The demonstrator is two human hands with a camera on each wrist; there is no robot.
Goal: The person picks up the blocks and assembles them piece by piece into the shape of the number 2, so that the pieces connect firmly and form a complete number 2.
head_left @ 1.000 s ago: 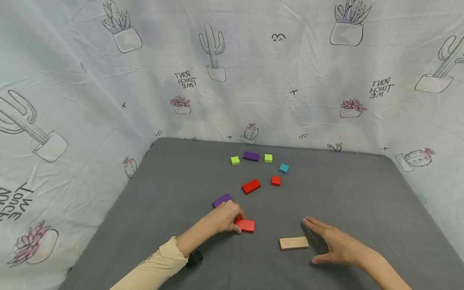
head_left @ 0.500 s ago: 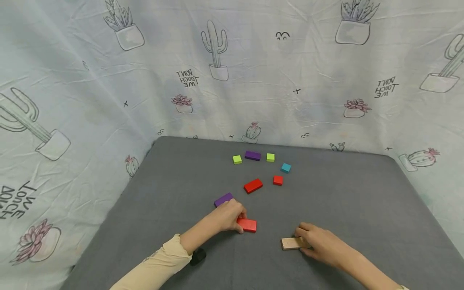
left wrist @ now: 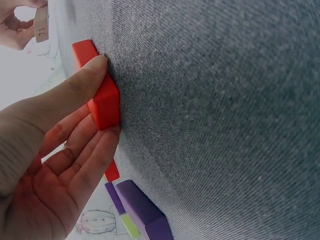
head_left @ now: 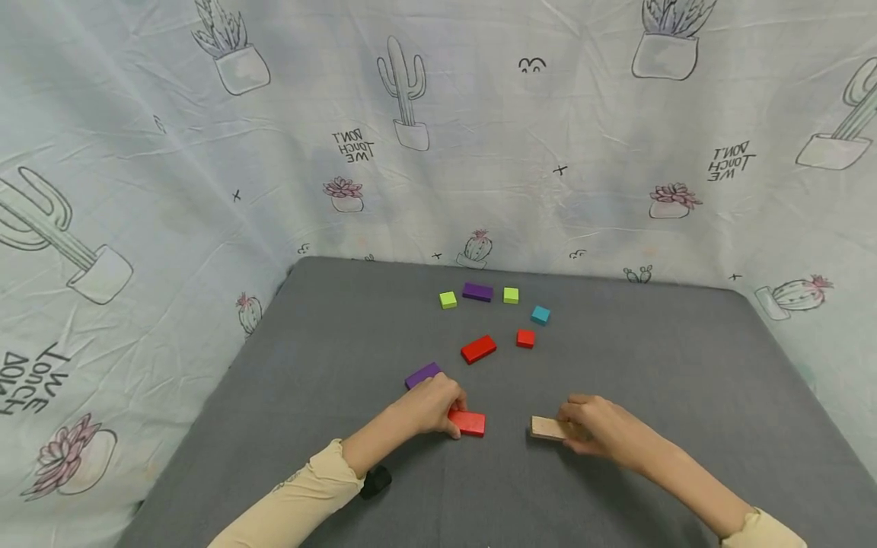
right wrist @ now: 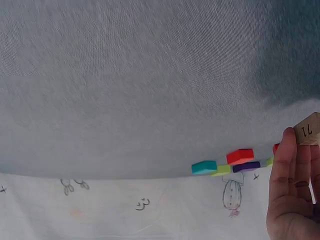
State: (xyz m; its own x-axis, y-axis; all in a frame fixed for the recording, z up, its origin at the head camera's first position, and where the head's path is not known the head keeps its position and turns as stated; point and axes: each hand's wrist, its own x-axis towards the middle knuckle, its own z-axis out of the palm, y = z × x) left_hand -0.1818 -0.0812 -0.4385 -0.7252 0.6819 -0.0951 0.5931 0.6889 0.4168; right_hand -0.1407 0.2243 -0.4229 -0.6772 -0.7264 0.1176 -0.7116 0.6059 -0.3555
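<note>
My left hand (head_left: 432, 405) pinches a red rectangular block (head_left: 469, 423) lying on the grey cloth, thumb on the near side and fingers on the far side. In the left wrist view the thumb presses along the red block's (left wrist: 106, 106) long face. My right hand (head_left: 606, 428) grips a plain wooden block (head_left: 546, 428) by its right end, held just above the cloth with its shadow below. The right wrist view shows the wooden block's (right wrist: 308, 129) end, marked with dark printed characters. Close behind the left hand lies a purple block (head_left: 422, 375), partly covered by it.
Farther back lie a red block (head_left: 478, 349), a small red cube (head_left: 525, 339), a blue cube (head_left: 540, 315), two lime green cubes (head_left: 511, 295) and a purple block (head_left: 477, 292). A black object (head_left: 375, 482) sits by the left sleeve. A cactus-print curtain (head_left: 438, 137) hangs behind the table.
The right hand has gone from spread beside the wooden block to gripping it, then lifted it and moved it slightly away from me. The left hand stays on the red block.
</note>
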